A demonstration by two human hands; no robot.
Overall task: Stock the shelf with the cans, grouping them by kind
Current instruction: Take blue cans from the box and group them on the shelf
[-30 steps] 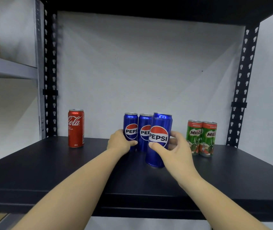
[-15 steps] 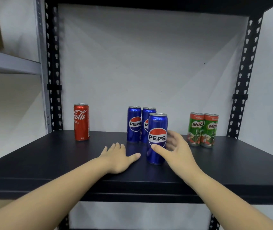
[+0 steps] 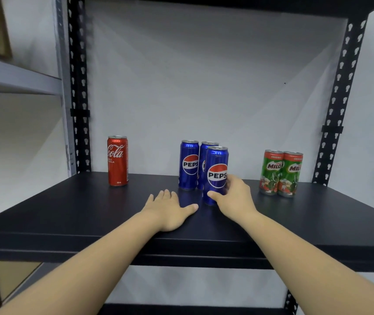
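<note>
Since a second ago the left hand (image 3: pixel 170 210) has come off the back blue cans and now lies flat, fingers spread, on the black shelf (image 3: pixel 68 214), holding nothing. Right hand (image 3: pixel 233 198) curls loosely around the front blue can (image 3: pixel 215 175), which stands upright just before two more blue cans (image 3: pixel 188 164). One red can (image 3: pixel 117 160) stands well left, two green cans (image 3: pixel 281 173) right.

Wide gap between Coca-Cola can (image 3: pixel 117 160) and Pepsi cans (image 3: pixel 189 164); shelf (image 3: pixel 68 208) front bare
</note>
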